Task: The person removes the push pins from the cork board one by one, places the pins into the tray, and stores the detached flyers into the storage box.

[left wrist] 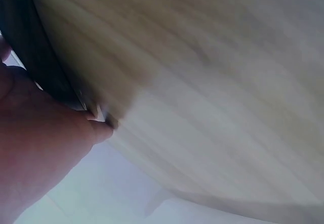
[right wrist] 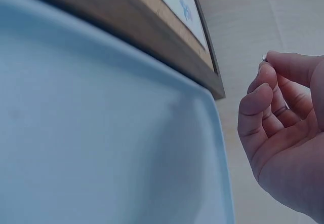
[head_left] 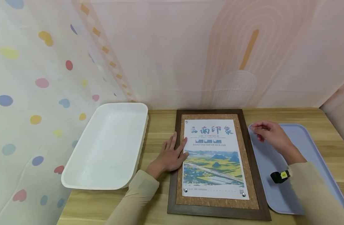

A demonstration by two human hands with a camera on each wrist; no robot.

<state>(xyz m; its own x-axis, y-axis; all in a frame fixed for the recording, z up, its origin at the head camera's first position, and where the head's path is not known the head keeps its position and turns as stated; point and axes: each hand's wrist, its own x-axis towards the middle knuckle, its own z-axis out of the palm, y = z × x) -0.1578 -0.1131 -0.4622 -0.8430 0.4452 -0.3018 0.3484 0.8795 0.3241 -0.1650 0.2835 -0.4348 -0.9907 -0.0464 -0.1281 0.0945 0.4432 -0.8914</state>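
A white paper poster with Chinese lettering and a landscape lies on a cork board in a dark wooden frame. Silver pins show at its upper left, lower left and lower right corners. My left hand rests spread over the frame's left side, its thumb and a fingertip reaching the paper's edge. Over the far left corner of the blue tray, my right hand pinches a tiny silver thumbtack between thumb and index finger, most of it hidden by the fingertips.
A deep white tub stands on the wooden table to the left of the board. The blue tray lies close along the frame's right side. Behind the table hangs a patterned pink curtain.
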